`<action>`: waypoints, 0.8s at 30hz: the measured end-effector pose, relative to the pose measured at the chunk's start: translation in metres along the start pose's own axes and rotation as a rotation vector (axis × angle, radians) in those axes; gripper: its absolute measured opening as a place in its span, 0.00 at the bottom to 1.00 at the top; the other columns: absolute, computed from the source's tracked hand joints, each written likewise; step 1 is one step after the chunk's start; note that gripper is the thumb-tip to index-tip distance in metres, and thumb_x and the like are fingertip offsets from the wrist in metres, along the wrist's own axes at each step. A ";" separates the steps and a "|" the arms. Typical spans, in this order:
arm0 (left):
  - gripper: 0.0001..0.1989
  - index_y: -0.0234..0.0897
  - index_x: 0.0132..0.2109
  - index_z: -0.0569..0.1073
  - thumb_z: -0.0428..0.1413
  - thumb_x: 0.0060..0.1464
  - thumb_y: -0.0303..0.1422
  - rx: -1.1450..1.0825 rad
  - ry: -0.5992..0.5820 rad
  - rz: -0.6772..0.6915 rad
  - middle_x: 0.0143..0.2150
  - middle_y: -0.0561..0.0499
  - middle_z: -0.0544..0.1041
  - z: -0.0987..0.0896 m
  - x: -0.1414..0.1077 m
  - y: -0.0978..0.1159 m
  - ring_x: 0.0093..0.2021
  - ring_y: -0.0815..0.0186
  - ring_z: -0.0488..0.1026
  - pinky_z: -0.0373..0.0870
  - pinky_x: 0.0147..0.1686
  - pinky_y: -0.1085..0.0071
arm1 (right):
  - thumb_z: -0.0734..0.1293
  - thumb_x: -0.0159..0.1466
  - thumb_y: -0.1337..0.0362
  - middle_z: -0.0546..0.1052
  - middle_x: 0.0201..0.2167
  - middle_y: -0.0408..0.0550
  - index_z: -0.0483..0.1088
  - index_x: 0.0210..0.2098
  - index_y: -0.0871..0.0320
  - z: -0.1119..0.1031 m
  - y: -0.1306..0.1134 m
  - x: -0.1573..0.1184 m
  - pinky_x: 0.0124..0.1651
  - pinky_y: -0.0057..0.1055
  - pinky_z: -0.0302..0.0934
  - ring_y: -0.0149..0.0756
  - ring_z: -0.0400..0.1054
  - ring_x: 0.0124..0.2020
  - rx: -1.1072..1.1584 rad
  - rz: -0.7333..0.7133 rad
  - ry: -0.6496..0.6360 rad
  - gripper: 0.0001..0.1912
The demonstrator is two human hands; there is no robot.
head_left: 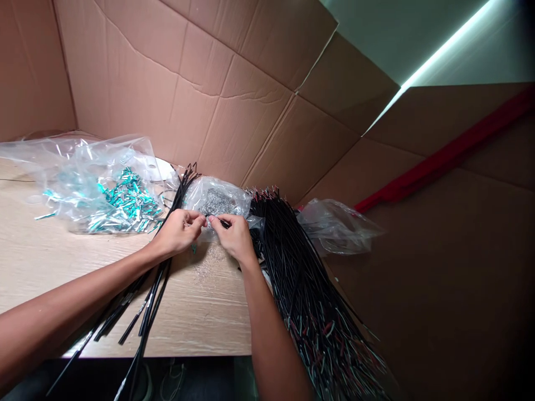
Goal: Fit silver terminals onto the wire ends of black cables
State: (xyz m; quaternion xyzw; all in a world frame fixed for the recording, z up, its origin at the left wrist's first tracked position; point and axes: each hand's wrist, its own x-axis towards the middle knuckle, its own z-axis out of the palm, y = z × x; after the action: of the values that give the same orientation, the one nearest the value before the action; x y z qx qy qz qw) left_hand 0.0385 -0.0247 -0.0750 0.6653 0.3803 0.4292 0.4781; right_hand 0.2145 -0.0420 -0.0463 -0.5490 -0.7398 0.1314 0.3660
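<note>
My left hand (178, 231) and my right hand (234, 236) meet fingertip to fingertip above the table. A short dark stretch of black cable (225, 224) shows in my right hand's grip. The thumb and finger of my left hand pinch at its tip, though the end itself is too small to make out. Beneath my left hand and forearm runs a loose bundle of black cables (156, 295). Just behind my fingers lies a clear plastic bag (238, 195) filled with fine silvery bits (217, 200).
A larger clear bag (83, 161) with teal and silver strips (129, 195) lies at left. A thick bundle of black cables (288, 256) with coloured wire ends hangs over the right side. Another clear bag (340, 223) sits behind it. Cardboard walls (175, 83) enclose the wooden table (209, 323).
</note>
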 end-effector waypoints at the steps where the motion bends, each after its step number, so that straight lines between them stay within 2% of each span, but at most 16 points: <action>1: 0.17 0.31 0.35 0.75 0.51 0.63 0.40 0.057 -0.003 0.007 0.18 0.57 0.61 0.001 0.003 0.001 0.18 0.73 0.54 0.47 0.20 0.75 | 0.65 0.68 0.53 0.69 0.21 0.42 0.75 0.25 0.59 -0.001 0.002 0.001 0.30 0.30 0.49 0.31 0.58 0.25 0.016 0.020 0.002 0.21; 5: 0.16 0.30 0.34 0.77 0.49 0.63 0.36 0.310 0.002 0.080 0.21 0.51 0.71 0.005 0.014 0.005 0.22 0.69 0.64 0.55 0.25 0.73 | 0.65 0.67 0.50 0.63 0.18 0.40 0.71 0.20 0.59 0.001 0.016 0.004 0.27 0.30 0.45 0.30 0.54 0.23 0.069 0.117 0.015 0.25; 8: 0.15 0.32 0.30 0.75 0.51 0.62 0.35 0.506 0.037 0.189 0.25 0.46 0.75 0.007 0.018 0.006 0.24 0.67 0.67 0.57 0.27 0.72 | 0.64 0.66 0.47 0.65 0.18 0.40 0.73 0.23 0.60 0.002 0.025 0.004 0.27 0.29 0.47 0.30 0.56 0.22 0.157 0.191 0.032 0.25; 10: 0.15 0.34 0.29 0.72 0.51 0.63 0.35 0.552 0.035 0.207 0.23 0.46 0.75 0.007 0.017 0.006 0.22 0.68 0.68 0.57 0.27 0.72 | 0.64 0.67 0.48 0.66 0.19 0.41 0.71 0.22 0.59 -0.001 0.027 0.004 0.28 0.28 0.48 0.30 0.57 0.23 0.163 0.183 0.085 0.24; 13: 0.16 0.34 0.33 0.71 0.47 0.67 0.36 0.445 -0.017 0.108 0.20 0.49 0.74 0.004 0.013 0.006 0.16 0.68 0.69 0.60 0.22 0.74 | 0.65 0.67 0.51 0.63 0.19 0.40 0.66 0.20 0.58 -0.008 0.023 0.002 0.29 0.29 0.47 0.30 0.56 0.25 0.047 0.118 0.169 0.24; 15: 0.16 0.34 0.37 0.72 0.45 0.68 0.37 0.339 -0.027 0.038 0.22 0.49 0.75 0.002 0.011 0.007 0.14 0.68 0.70 0.61 0.19 0.75 | 0.66 0.66 0.52 0.64 0.19 0.40 0.66 0.21 0.58 -0.013 0.020 0.001 0.30 0.31 0.47 0.30 0.56 0.25 -0.051 0.092 0.180 0.22; 19: 0.15 0.35 0.41 0.71 0.44 0.70 0.39 0.126 -0.035 -0.042 0.22 0.52 0.73 0.001 0.012 0.007 0.12 0.67 0.70 0.58 0.13 0.75 | 0.68 0.66 0.54 0.71 0.21 0.43 0.72 0.26 0.57 -0.013 0.017 -0.001 0.30 0.31 0.49 0.31 0.58 0.24 -0.137 0.036 0.146 0.17; 24: 0.14 0.35 0.41 0.70 0.44 0.70 0.37 -0.206 -0.088 -0.178 0.22 0.55 0.69 0.002 0.012 0.009 0.09 0.71 0.63 0.50 0.10 0.77 | 0.68 0.67 0.53 0.76 0.25 0.44 0.78 0.34 0.58 -0.009 0.014 -0.001 0.31 0.29 0.53 0.31 0.62 0.25 -0.060 -0.029 0.129 0.15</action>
State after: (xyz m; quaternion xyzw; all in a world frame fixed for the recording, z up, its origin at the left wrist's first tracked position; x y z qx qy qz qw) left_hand 0.0454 -0.0167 -0.0643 0.5947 0.3701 0.3923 0.5962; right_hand 0.2307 -0.0394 -0.0483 -0.5563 -0.7262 0.0685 0.3981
